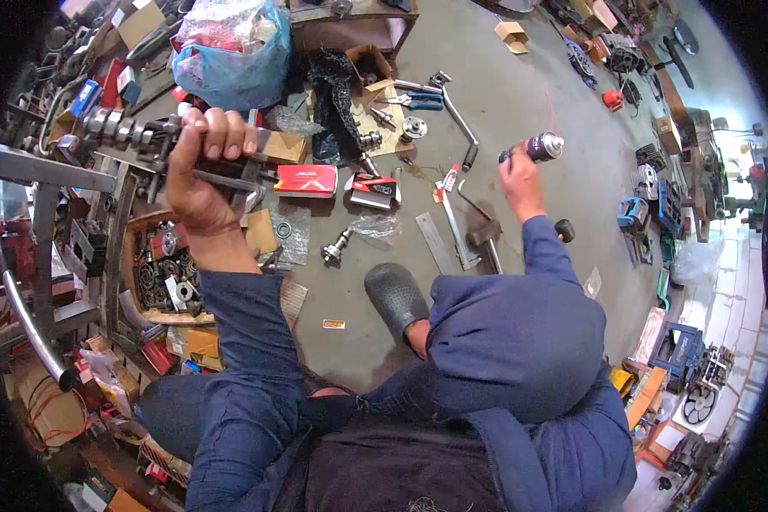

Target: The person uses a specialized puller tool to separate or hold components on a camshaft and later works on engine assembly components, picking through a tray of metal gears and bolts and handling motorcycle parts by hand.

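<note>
The left hand (203,183) has its grip curled round a lobed metal shaft (126,130), raised near the metal frame (51,168). The right hand (521,182) clasps a black spray can (538,148) above the grey floor (354,290).

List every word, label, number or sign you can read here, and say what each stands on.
None is clear enough to quote.
Spray can in the right hand: label print too small to read.
Red box: pale lettering, too blurred.
Red-and-black box: markings too small.
Orange-and-white sticker on the floor: print too small.
</note>
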